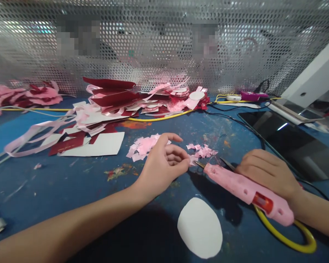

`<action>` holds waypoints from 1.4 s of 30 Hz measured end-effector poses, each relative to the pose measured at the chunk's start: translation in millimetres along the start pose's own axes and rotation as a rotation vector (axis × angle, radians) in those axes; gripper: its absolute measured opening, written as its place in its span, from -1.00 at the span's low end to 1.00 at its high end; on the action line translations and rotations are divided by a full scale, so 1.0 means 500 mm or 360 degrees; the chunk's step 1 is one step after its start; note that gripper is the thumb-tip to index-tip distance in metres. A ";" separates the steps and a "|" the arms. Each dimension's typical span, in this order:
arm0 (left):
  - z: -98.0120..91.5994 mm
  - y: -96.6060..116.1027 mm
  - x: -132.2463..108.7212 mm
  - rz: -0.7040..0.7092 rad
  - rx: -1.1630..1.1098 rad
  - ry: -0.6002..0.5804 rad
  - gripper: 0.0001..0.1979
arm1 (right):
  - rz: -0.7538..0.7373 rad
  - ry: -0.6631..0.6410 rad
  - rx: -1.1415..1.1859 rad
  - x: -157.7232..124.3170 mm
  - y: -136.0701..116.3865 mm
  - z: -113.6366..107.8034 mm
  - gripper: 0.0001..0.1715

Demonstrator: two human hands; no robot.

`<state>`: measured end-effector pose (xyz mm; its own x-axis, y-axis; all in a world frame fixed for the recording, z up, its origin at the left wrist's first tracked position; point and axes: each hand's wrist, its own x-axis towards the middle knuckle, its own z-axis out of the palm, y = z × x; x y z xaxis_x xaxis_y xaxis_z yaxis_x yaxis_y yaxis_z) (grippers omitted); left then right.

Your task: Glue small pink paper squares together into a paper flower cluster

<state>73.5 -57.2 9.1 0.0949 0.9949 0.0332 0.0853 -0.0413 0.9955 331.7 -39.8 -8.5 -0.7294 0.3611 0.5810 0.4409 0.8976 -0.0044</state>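
My left hand (164, 160) hovers over the blue table, thumb and fingertips pinched on a small pink paper piece (192, 159) right at the nozzle of a pink glue gun (246, 190). My right hand (265, 171) wraps the glue gun's body from behind, holding it tilted with the tip pointing left. A white paper oval (200, 227) lies flat on the table just in front of both hands. Small heaps of pink paper squares (142, 146) lie behind my left hand, and more pink squares (204, 150) sit near the gun's tip.
Red and pink card, ribbon and white sheets (104, 106) pile up at the back left and middle. A yellow cable (159, 117) crosses the table. A black tablet (290, 140) lies at the right. A perforated metal screen (164, 44) closes the far side; people sit behind it.
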 end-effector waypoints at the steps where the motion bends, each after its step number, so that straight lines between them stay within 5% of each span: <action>1: 0.001 0.000 0.000 0.0006 -0.0003 -0.0005 -0.61 | -0.0002 -0.0006 0.0000 0.000 -0.001 0.000 -0.80; 30: -0.004 0.000 0.000 -0.0010 -0.0066 -0.0011 -0.61 | 0.0026 -0.0024 -0.0079 0.015 0.015 -0.008 -0.76; 33: -0.005 0.000 0.002 -0.0023 -0.0079 0.0003 -0.62 | 0.0296 0.0059 0.0119 0.018 0.040 -0.011 -0.89; 38: -0.007 -0.002 0.005 -0.0002 -0.0076 -0.0011 -0.66 | 0.1311 0.0335 0.0295 0.025 0.091 0.003 -0.72; 42: -0.007 -0.002 0.005 0.0002 -0.0067 -0.0020 -0.66 | 0.1629 0.0183 0.0299 0.027 0.114 0.013 -0.64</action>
<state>70.1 -54.1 8.6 0.1075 0.9936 0.0335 0.0433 -0.0383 0.9983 343.7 17.9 -6.3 0.0052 0.9532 0.3023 0.7242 0.2049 -0.6584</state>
